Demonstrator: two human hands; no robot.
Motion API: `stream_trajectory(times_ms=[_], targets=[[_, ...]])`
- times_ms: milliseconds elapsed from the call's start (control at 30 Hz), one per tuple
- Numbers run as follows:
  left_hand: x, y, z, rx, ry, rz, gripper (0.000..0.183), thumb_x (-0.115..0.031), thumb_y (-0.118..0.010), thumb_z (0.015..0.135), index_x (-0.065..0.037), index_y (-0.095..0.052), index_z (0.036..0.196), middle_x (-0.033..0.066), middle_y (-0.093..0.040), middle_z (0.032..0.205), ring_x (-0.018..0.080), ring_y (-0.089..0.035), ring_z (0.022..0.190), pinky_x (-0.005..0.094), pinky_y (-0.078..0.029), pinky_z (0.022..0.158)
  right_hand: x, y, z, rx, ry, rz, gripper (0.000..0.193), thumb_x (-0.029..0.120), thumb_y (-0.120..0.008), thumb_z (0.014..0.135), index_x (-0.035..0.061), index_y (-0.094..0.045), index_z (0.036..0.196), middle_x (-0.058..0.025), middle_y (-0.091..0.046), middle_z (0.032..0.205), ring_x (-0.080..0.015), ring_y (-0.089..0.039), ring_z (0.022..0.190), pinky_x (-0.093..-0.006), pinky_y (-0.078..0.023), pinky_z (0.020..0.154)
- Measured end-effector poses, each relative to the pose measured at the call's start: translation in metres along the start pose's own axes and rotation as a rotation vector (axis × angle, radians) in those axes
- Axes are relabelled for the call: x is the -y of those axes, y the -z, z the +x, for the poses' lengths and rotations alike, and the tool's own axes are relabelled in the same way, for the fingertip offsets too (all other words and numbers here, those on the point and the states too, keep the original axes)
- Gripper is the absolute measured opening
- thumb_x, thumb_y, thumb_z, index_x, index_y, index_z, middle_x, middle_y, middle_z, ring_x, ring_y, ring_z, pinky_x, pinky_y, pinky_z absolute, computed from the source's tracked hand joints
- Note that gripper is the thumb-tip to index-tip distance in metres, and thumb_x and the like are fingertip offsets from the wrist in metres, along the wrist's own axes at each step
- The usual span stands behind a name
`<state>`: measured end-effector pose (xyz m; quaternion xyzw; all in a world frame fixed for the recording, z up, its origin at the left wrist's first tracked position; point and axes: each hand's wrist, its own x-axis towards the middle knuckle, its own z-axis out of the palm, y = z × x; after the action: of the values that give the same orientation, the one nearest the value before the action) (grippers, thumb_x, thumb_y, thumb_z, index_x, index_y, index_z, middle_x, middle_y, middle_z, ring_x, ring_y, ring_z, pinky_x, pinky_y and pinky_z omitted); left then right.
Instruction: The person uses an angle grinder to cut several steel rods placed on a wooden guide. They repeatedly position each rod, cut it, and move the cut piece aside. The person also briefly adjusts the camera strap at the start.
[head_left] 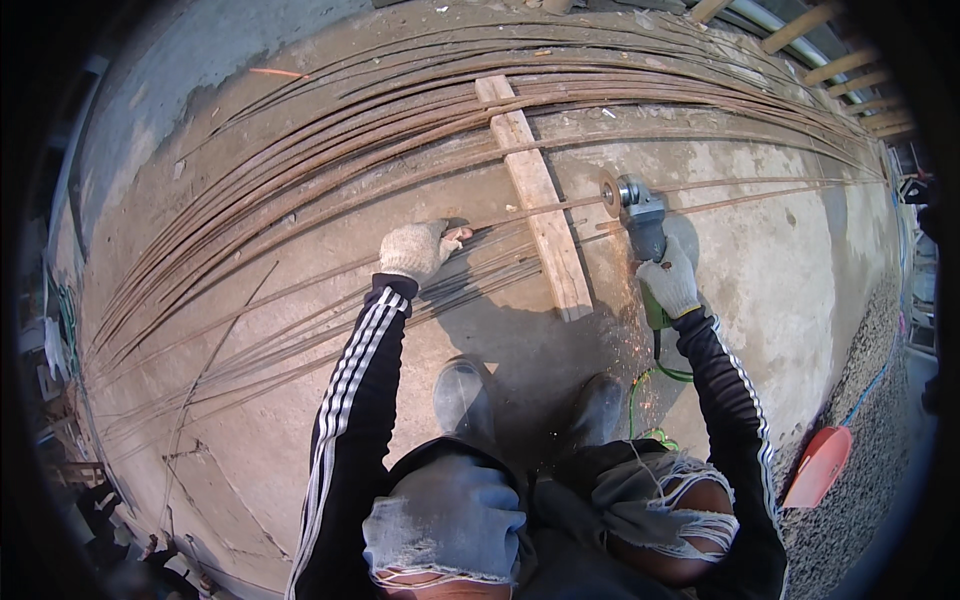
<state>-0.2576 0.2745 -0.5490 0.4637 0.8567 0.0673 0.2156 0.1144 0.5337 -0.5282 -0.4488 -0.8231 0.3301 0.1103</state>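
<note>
In my gloved right hand (672, 280) is an angle grinder (645, 228), fingers wrapped round its green and dark body. Its cutting disc (611, 194) meets or nearly meets a thin steel rod (560, 206), just right of a wooden plank (545, 215). Orange sparks stream from the grinder down toward my boots. My left hand (415, 250), in a knitted glove with bare fingertips, is closed round the same rod, left of the plank. Several cut rods (490, 275) lie across the plank below that hand.
A bundle of long rusty rods (380, 130) curves across the far concrete floor. The grinder's green cord (632, 400) runs down near my right boot (598, 405). A red shovel blade (818, 466) rests on gravel (850, 400) at the right. Wooden poles (840, 68) stand at the far right.
</note>
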Motion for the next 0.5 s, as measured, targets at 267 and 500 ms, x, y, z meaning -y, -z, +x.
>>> stream_trajectory(times_ms=[267, 500], targets=[[-0.007, 0.008, -0.003, 0.03, 0.029, 0.014, 0.053, -0.062, -0.058, 0.1, -0.018, -0.078, 0.12, 0.018, -0.079, 0.102, 0.0393, -0.076, 0.097, 0.0516, -0.059, 0.085, 0.002, -0.001, -0.016, -0.025, -0.041, -0.055, 0.046, 0.026, -0.082, 0.08, -0.0007, -0.056, 0.107, -0.0201, -0.071, 0.086, -0.0371, -0.072, 0.079, -0.0436, -0.056, 0.074], [-0.006, 0.009, -0.005, 0.021, 0.007, -0.006, 0.045, -0.054, -0.062, 0.099, -0.016, -0.077, 0.119, 0.0175, -0.079, 0.103, 0.0393, -0.075, 0.1, 0.0517, -0.058, 0.085, -0.004, -0.011, -0.012, 0.002, -0.119, 0.027, 0.049, 0.028, -0.084, 0.08, -0.0007, -0.057, 0.109, -0.0207, -0.073, 0.09, -0.0379, -0.073, 0.083, -0.0439, -0.057, 0.078]])
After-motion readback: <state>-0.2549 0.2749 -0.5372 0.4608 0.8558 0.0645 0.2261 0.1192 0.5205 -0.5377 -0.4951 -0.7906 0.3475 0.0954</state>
